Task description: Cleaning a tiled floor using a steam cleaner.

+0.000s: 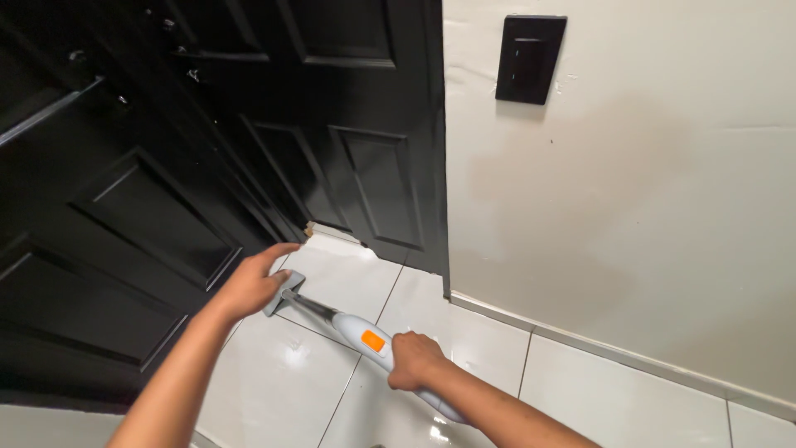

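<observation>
Glossy black panelled doors (207,166) meet a cream wall (647,207) carrying a black switch plate (529,58), above shiny white floor tiles (613,398).

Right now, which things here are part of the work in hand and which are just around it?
In hand:
- right hand gripping the grey handle with an orange button
- left hand at the tool's head, near the black door
- white floor tiles under it

Just around:
- black wall switch plate
- cream wall
- baseboard
</observation>
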